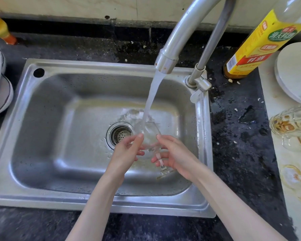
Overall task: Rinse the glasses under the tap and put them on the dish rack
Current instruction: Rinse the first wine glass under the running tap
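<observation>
While water hits it, stemmed glass (150, 134) sits btwn left hand (129, 150) & right hand (174, 153), both gripping.

Two bare forearms, no sleeves; left hand (127, 150), right hand (174, 154), ringless fingers

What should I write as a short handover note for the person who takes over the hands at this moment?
Left hand: fingers on the bowl of the stemmed glass.
Right hand: holds the same glass at its stem.
The glass is tilted over the sink, mouth under the running stream from the tap.
Other glasses, stained, wait on the counter at the right.
Done: rinsing has begun.
Left: finish the rinse, rinse the others, move all to the dish rack, which is not clearly in view.
</observation>
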Demonstrator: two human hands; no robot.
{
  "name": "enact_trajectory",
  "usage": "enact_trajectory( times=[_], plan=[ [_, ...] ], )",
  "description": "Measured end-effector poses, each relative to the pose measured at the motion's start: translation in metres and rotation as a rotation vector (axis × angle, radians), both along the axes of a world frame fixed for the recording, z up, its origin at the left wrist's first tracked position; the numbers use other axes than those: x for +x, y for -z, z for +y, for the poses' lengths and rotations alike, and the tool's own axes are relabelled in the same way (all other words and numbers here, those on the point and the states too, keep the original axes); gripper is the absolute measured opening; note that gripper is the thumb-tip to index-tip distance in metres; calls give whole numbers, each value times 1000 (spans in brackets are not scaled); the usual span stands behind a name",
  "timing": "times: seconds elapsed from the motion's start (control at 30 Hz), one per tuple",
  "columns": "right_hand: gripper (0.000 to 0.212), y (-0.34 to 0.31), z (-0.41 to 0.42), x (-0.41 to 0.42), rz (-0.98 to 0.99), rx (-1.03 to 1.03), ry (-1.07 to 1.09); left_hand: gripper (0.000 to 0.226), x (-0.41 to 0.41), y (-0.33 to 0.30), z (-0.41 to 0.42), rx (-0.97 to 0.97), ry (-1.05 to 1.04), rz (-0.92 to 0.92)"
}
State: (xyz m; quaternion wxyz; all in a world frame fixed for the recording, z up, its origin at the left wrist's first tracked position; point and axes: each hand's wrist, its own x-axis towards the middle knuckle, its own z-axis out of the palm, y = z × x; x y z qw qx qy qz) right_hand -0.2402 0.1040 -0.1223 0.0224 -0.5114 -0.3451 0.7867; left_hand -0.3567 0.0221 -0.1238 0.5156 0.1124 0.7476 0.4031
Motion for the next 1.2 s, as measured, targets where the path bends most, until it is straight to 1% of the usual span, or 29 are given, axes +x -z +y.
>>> enact_trajectory(
  times=[0.1, 0.17, 0.23, 0.4, 0.47, 0.53, 0.6, 0.73, 0.8, 0.87, 0.93, 0.97, 1.03, 1.07, 1.13, 1.2],
  plan=[
    [18, -1, -2, -2, 24, -88, 5, 39, 1, 1, -1, 39, 5, -23],
    [18, -2, -3, -3, 59, -122, -24, 51, 0, 0, -3, 62, 16, -39],
    [22, -1, -6, -3, 89, -112, -37, 61, -2, 0, -5, 92, 8, -26],
    [22, 6, -8, -10, 75, 67, 8, 56, -3, -3, -6, 180, -49, 42],
    [24, 8, -8, -14, 120, 73, 59, 53, -5, -4, -6, 211, -75, 63],
    [27, 8, -8, -17, 163, 62, 109, 44, -7, -5, -6, 248, -104, 88],
    [31, 10, -8, -18, 158, 88, 140, 35, -10, -5, -6, 282, -111, 106],
    [50, 17, -9, -18, 77, 196, 91, 34, -10, -4, -6, 305, -82, 101],
    [56, 16, -11, -20, 67, 197, 66, 34, -9, -5, -4, 321, -51, 79],
    [58, 10, -13, -22, 89, 154, 57, 33, -7, -6, -2, 343, -22, 64],
    [57, 6, -14, -23, 135, 79, 63, 36, -5, -7, -1, 344, -26, 42],
    [56, 5, -14, -23, 151, 28, 67, 33, -5, -7, -1, 330, -36, 28],
    [47, 3, -13, -23, 161, -94, 70, 23, -6, -3, -1, 259, -53, -1],
    [40, 2, -13, -23, 159, -154, 65, 23, -7, 1, -1, 213, -54, -15],
    [30, 2, -12, -20, 139, -239, 49, 32, -6, 7, -3, 134, -37, -45],
    [26, 2, -11, -17, 107, -280, 48, 38, -4, 11, -5, 95, -24, -76]
  ],
)
